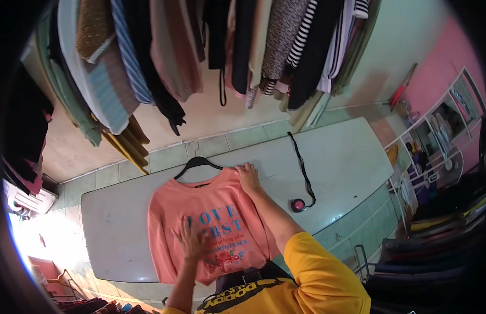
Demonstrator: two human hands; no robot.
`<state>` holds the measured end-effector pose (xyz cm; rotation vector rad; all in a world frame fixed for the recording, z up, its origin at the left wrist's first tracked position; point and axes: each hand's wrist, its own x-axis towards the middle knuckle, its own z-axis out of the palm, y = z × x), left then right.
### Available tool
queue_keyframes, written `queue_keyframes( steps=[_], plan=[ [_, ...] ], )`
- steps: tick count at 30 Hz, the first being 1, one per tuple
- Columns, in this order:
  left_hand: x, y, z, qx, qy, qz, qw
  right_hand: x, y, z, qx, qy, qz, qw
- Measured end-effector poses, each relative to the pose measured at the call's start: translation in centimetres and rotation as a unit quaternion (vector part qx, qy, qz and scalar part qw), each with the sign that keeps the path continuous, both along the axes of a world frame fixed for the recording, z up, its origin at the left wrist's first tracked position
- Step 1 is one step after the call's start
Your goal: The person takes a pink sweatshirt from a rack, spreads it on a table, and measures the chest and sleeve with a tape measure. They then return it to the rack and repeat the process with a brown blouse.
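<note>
A salmon-pink sweatshirt [172, 209] with blue "LOVE FIRST" lettering and a rose print lies front up on the white table. A black hanger [200, 161] with a metal hook is inside its neckline, the hanger's ends hidden under the shoulders. My left hand [190, 239] rests on the sweatshirt's front over the print, fingers spread and slightly blurred. At the shoulder on the right lies my right hand [248, 178], its fingers stretched over the fabric near the hanger's end. The bottom hem reaches the table's near edge, by my body.
On the white table [122, 209] to the right lies a black strap [304, 175] ending in a round black-and-pink piece [298, 205]. Hanging clothes [175, 57] crowd the space above the far side. A white rack [426, 125] and a fan [451, 165] stand at the right.
</note>
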<state>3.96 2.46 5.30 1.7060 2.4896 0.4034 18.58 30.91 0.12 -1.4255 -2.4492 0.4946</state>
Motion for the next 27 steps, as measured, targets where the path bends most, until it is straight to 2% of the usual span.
queue_keyframes(
  steps=[2, 4, 6, 8, 12, 14, 18, 20, 21, 23, 24, 26, 27],
  plan=[
    [2.8, -1.2, 0.1, -0.035, -0.026, -0.003, 0.999, 1.6, -2.4, 2.0, 0.138, 0.065, -0.021, 0.988],
    [4.1, -1.6, -1.6, -0.024, -0.009, 0.051, 0.998, 5.9, -4.1, 3.5, 0.136, 0.062, -0.019, 0.989],
    [4.4, -1.2, -1.2, -0.036, -0.006, 0.055, 0.998, 11.9, -6.4, 4.6, 0.194, -0.014, -0.076, 0.978],
    [4.4, -0.9, -0.7, -0.056, -0.003, 0.064, 0.996, 16.7, -8.3, 6.6, 0.198, -0.077, -0.141, 0.967],
    [4.6, -0.7, -0.6, -0.075, -0.006, 0.081, 0.994, 24.5, -5.9, 2.2, 0.137, -0.080, -0.140, 0.977],
    [4.6, -0.8, -0.9, -0.073, 0.002, 0.083, 0.994, 27.6, -3.3, 1.2, 0.161, 0.012, -0.170, 0.972],
    [5.0, -0.6, -0.4, -0.072, 0.011, 0.086, 0.994, 34.0, 2.6, 1.7, 0.153, -0.126, -0.197, 0.960],
    [4.9, -0.5, -0.4, -0.068, 0.014, 0.089, 0.994, 36.8, 5.1, 1.8, 0.181, -0.199, -0.221, 0.938],
    [5.0, -0.6, -0.6, -0.063, 0.017, 0.083, 0.994, 37.1, 5.4, 1.7, 0.179, -0.198, -0.219, 0.939],
    [4.9, -0.9, -1.0, -0.063, 0.018, 0.082, 0.994, 36.5, 4.6, 3.5, 0.316, -0.232, -0.281, 0.876],
    [4.8, -0.9, -1.1, -0.057, 0.016, 0.083, 0.995, 35.7, 3.7, 3.3, 0.294, -0.173, -0.276, 0.899],
    [4.7, -0.9, -1.3, -0.053, 0.020, 0.083, 0.995, 34.2, -0.2, 0.2, 0.220, -0.011, -0.158, 0.963],
    [4.8, -1.0, -1.4, -0.051, 0.023, 0.086, 0.995, 31.4, -4.5, 1.7, 0.031, 0.066, -0.157, 0.985]
  ],
)
